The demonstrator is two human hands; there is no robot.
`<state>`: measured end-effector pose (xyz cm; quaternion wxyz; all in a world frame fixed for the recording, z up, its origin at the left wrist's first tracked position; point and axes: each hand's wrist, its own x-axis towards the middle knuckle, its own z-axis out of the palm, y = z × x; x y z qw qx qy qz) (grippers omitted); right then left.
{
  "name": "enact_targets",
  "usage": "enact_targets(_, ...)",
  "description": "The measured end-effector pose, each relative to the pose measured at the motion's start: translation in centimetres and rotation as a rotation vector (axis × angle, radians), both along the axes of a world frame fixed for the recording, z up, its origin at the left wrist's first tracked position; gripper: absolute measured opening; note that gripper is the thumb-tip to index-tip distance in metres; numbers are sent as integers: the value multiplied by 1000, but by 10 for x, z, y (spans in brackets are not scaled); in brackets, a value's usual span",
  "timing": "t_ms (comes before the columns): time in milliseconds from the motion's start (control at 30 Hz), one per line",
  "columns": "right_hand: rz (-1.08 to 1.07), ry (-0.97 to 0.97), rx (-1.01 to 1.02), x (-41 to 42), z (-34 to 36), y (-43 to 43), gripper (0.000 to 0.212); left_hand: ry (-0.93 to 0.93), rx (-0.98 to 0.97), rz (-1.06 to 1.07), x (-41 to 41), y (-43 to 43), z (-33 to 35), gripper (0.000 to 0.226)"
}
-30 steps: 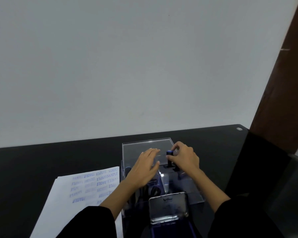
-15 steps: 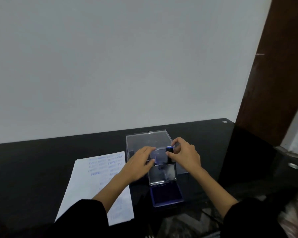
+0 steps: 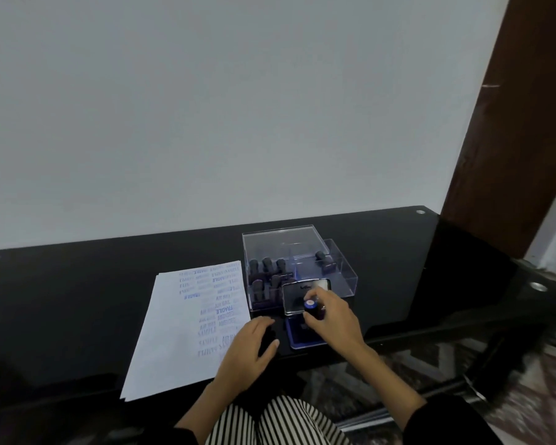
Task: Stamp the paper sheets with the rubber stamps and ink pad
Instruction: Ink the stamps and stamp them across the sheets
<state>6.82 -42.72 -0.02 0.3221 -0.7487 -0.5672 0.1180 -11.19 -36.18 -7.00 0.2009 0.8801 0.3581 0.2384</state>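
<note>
Right hand (image 3: 331, 319) fingers pinch a rubber stamp (image 3: 311, 308) over the ink pad (image 3: 297, 335), left hand (image 3: 247, 348) flat on the worktop (image 3: 77, 300) just left of it, fingers straight, together.

Soft, dim indoor light leaves the wall (image 3: 206, 107) beyond the right hand (image 3: 333, 317) flat grey. The glossy black table (image 3: 77, 300) left of the left hand (image 3: 247, 351) carries faint reflections. Far right of the right hand the floor (image 3: 533, 396) smears with blur, and the table edge bows.

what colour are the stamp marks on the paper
Blue, on the paper sheets; clearest in the head view.
</note>
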Motion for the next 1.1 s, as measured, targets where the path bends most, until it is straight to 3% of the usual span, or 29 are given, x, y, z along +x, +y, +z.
enact_targets(100,21,-43,5,-2,-9,-1,20,73,35,37,0,2,-12,96)
enact_targets(300,74,-166,-43,-4,-23,2,14,151,149,63,1,1,-15,68)
enact_targets(533,103,-280,-50,-11,-28,9,12,140,122,52,2,0,-16,96)
enact_targets(1100,40,-374,-84,-16,-29,13,14,132,103,58,2,0,-15,100)
